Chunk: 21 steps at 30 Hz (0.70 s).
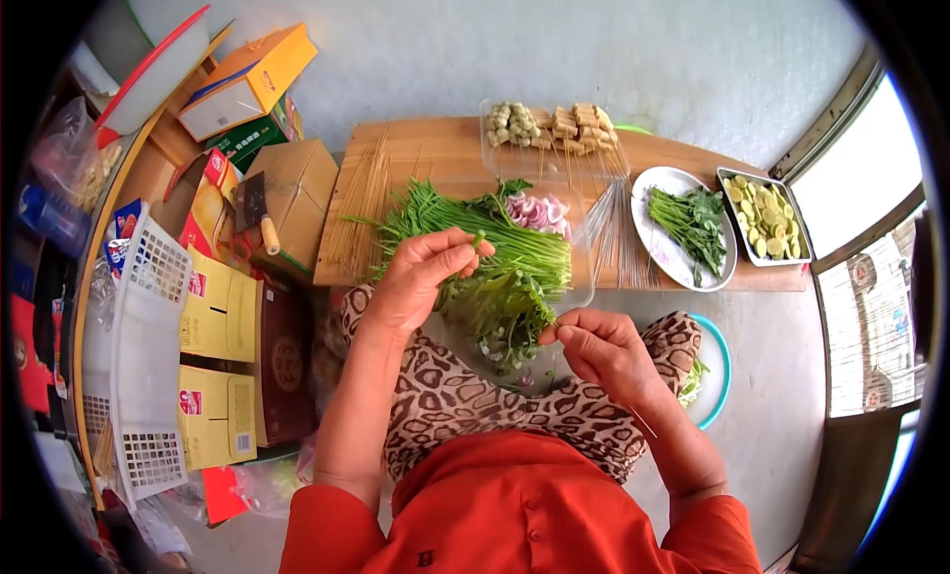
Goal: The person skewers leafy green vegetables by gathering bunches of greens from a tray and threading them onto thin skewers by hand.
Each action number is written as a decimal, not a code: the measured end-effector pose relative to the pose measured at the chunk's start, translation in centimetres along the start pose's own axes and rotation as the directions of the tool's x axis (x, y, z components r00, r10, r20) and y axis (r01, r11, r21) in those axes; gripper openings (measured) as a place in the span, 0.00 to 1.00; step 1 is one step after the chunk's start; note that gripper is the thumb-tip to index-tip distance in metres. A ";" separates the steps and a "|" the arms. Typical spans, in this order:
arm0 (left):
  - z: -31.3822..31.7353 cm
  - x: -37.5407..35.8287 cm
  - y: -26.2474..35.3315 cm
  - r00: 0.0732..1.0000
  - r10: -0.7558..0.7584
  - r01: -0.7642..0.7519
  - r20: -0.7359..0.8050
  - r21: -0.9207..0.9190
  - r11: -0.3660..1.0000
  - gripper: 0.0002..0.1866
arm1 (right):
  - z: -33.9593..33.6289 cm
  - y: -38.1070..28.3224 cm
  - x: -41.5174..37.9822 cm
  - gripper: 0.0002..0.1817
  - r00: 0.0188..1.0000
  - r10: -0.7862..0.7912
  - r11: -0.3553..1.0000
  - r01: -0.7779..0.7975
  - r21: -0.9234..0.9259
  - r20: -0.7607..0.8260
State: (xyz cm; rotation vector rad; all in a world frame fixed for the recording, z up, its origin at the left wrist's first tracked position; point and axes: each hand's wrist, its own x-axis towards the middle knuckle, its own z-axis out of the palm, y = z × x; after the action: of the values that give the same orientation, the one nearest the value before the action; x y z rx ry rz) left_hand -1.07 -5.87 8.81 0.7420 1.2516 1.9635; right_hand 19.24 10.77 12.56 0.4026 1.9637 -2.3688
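My left hand (pixel 424 275) is raised over the near edge of the table, thumb and fingers pinched on a short green stem (pixel 479 239). Lower and to the right, my right hand (pixel 606 354) is closed round a thin wooden skewer (pixel 644 422), whose lower end sticks out below the palm. Leafy greens (pixel 503 312) spread just left of its fingertips, above my lap. Behind both hands, long green chives (pixel 465 228) lie in a clear tray (pixel 582 277) beside sliced purple onion (pixel 537 213).
On the wooden table (pixel 396 143) lie loose bamboo skewers (pixel 368 193) and metal skewers (pixel 618 233). A tray of skewered food (pixel 564 127), a white plate (pixel 645 186) of greens and a tray of sliced squash (pixel 764 218) stand there. A cleaver (pixel 259 213) and boxes are left; a blue-rimmed basin (pixel 725 366) right.
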 end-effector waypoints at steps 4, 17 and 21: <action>0.6 0.2 1.6 1.000 0.008 -0.009 0.022 0.047 0.999 0.10 | 0.1 -1.2 -0.1 0.13 1.000 -0.016 1.000 0.017 -0.026 0.020; 4.4 4.5 7.4 0.900 0.017 -0.053 0.435 0.071 0.996 0.26 | -1.1 -9.6 -0.3 0.13 0.987 -0.130 0.982 0.140 -0.124 0.090; 5.9 5.0 7.9 0.907 0.003 -0.067 0.421 0.136 0.988 0.24 | -2.9 -11.0 0.7 0.14 0.984 -0.107 0.993 0.112 -0.025 0.140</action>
State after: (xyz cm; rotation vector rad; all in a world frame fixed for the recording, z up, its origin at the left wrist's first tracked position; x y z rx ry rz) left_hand -1.53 -1.21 18.80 1.1981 1.1273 1.6288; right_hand 16.99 15.86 22.49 0.1276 2.0069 -2.3528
